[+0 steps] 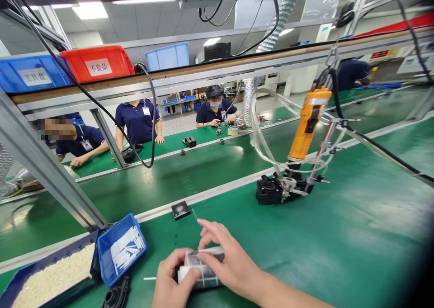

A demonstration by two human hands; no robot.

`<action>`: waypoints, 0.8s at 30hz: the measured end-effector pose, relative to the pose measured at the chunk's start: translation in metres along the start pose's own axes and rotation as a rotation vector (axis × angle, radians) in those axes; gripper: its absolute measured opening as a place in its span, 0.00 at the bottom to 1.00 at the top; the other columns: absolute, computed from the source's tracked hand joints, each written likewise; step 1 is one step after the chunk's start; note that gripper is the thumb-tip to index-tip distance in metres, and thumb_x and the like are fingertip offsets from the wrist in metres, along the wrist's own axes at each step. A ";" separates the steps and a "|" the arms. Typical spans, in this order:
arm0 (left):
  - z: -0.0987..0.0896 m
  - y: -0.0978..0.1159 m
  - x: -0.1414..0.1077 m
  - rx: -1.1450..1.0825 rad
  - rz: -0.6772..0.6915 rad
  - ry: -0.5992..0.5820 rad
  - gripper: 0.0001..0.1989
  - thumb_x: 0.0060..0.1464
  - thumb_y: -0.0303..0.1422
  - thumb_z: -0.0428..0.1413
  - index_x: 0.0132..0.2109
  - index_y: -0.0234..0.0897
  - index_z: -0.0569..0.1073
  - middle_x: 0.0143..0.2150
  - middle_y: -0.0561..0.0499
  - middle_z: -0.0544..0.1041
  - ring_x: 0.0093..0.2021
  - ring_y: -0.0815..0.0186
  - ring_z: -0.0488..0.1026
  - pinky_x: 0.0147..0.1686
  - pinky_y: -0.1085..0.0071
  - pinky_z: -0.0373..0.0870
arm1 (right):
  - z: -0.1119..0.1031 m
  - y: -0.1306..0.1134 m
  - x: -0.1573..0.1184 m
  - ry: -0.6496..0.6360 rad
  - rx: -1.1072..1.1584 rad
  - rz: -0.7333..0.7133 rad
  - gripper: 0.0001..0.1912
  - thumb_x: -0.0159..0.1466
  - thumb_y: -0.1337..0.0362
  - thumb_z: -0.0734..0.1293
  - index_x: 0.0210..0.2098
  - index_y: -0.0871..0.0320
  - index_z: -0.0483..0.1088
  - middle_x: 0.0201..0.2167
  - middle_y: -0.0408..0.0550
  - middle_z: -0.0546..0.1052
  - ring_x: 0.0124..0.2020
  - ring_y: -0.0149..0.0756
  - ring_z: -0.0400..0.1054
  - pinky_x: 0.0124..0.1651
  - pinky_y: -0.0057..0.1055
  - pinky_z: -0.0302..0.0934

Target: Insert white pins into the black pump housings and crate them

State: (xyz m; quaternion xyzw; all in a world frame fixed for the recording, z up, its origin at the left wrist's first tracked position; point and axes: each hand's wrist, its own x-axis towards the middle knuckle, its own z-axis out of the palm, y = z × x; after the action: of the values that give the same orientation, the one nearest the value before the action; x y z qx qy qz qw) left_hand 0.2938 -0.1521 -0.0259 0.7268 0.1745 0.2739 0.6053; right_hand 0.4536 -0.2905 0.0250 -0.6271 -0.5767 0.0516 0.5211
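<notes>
Left hand (176,281) curls round the near-left end of a pale, blocky piece (207,278) with a white grid on it, thumb pressed to its face. Right hand (230,258) lies over the other end, thumb across the top, index finger stretched out; I cannot tell whether it pinches anything. The piece sits between both hands, low over the green work surface (359,240). A thin greenish sliver (194,213) shows at the index fingertip, touching or not unclear.

A white stick (149,278) juts out left of the left hand. Beyond the hands, a square black block (181,210). To the left, a small blue tray (106,253) of white sticks, against a dark blue tray (44,263) of cream-coloured bits; a black part (117,294) just below. To the right, an orange power driver (307,125) tilts above a black fixture (269,190).

Across the line, co-workers in navy shirts.
</notes>
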 end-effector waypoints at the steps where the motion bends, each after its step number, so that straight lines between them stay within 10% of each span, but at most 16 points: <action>1: 0.002 0.000 -0.001 -0.083 -0.026 -0.028 0.31 0.52 0.53 0.70 0.57 0.40 0.78 0.45 0.45 0.86 0.40 0.58 0.81 0.42 0.70 0.73 | 0.000 0.002 0.000 0.017 0.016 0.038 0.37 0.70 0.70 0.68 0.72 0.40 0.52 0.42 0.40 0.81 0.54 0.46 0.70 0.64 0.53 0.61; 3: 0.005 -0.001 -0.003 -0.190 -0.063 -0.075 0.45 0.49 0.50 0.72 0.69 0.42 0.66 0.53 0.41 0.85 0.46 0.54 0.83 0.47 0.66 0.76 | -0.001 0.005 0.001 0.038 0.046 0.099 0.35 0.70 0.68 0.69 0.71 0.41 0.53 0.42 0.40 0.81 0.56 0.47 0.70 0.66 0.55 0.59; 8: 0.006 -0.002 -0.003 -0.190 -0.086 -0.092 0.40 0.52 0.44 0.71 0.68 0.39 0.68 0.52 0.39 0.86 0.48 0.52 0.84 0.52 0.62 0.78 | -0.001 0.006 0.006 0.071 0.017 0.074 0.37 0.69 0.70 0.71 0.70 0.41 0.53 0.43 0.39 0.83 0.58 0.48 0.70 0.66 0.54 0.60; 14: 0.006 0.002 0.000 -0.214 -0.092 -0.053 0.40 0.54 0.46 0.71 0.68 0.39 0.67 0.48 0.41 0.87 0.44 0.55 0.84 0.45 0.66 0.78 | -0.002 -0.001 0.004 0.053 -0.130 -0.440 0.39 0.69 0.77 0.66 0.74 0.49 0.52 0.42 0.44 0.85 0.49 0.46 0.72 0.58 0.47 0.67; 19: 0.005 0.009 0.002 -0.209 -0.058 0.006 0.25 0.55 0.47 0.70 0.53 0.39 0.76 0.45 0.45 0.85 0.44 0.59 0.80 0.45 0.70 0.74 | -0.003 0.000 -0.003 -0.041 -0.060 -0.145 0.47 0.67 0.72 0.70 0.78 0.48 0.44 0.70 0.59 0.68 0.67 0.50 0.66 0.68 0.52 0.66; 24: 0.004 0.014 0.001 -0.210 -0.064 0.048 0.22 0.60 0.50 0.66 0.50 0.40 0.76 0.41 0.48 0.83 0.39 0.64 0.77 0.39 0.73 0.71 | -0.002 0.006 -0.005 -0.149 0.083 -0.041 0.45 0.68 0.73 0.65 0.77 0.41 0.44 0.69 0.57 0.65 0.56 0.43 0.73 0.51 0.41 0.77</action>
State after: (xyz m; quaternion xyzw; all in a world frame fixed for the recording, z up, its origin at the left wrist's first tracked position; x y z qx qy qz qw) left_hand 0.2960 -0.1575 -0.0126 0.6465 0.1825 0.2886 0.6822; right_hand 0.4570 -0.2942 0.0189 -0.5874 -0.6240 0.1112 0.5032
